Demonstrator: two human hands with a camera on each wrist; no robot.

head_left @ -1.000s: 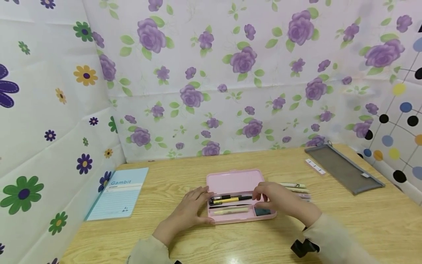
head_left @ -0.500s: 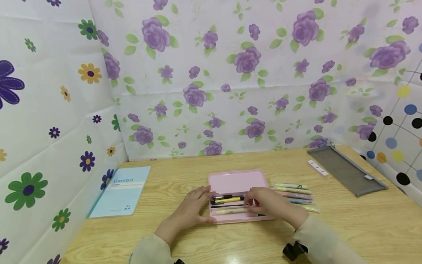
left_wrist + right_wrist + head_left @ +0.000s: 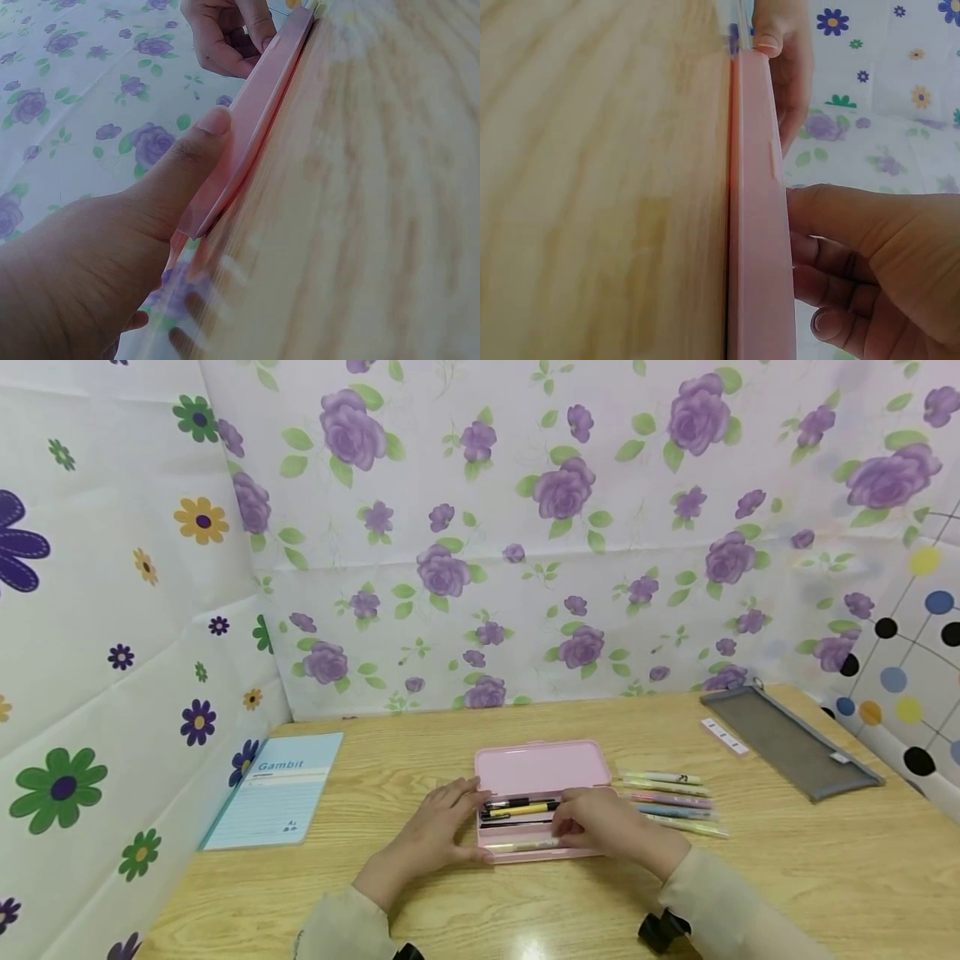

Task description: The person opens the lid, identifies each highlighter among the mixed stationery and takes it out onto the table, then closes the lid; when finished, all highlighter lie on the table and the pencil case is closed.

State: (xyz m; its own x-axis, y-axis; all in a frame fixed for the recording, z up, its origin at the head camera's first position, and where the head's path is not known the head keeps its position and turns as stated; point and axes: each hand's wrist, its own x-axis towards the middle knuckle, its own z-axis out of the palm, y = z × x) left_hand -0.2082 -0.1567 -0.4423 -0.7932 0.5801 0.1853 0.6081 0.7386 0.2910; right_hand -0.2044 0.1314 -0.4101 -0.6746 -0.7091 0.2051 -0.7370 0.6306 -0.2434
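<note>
A pink pencil case [image 3: 538, 768] lies with its lid back on the wooden table. My left hand [image 3: 431, 827] grips its left end, thumb [image 3: 202, 135] against the front wall and fingers toward the hinge side. My right hand [image 3: 603, 822] reaches into the case's right part, fingers curled at the end of a pale yellow pen [image 3: 517, 847] in the front compartment, which it pinches. Behind that pen lie a yellow-and-black pen [image 3: 517, 811] and dark pens. In the right wrist view the case's wall [image 3: 761, 225] hides the fingertips of my right hand [image 3: 885, 262].
Several pastel pens [image 3: 671, 806] lie side by side right of the case. Farther right are a small white strip with dark marks [image 3: 724, 737] and a grey mesh pouch [image 3: 791, 739]. A light-blue notebook [image 3: 273, 789] lies at the left. Patterned cloth [image 3: 450, 635] hangs behind the table.
My right hand has moved left and down from over the case's right compartment to the pale yellow pen, which has shifted slightly toward the front wall. The left hand stays on the case.
</note>
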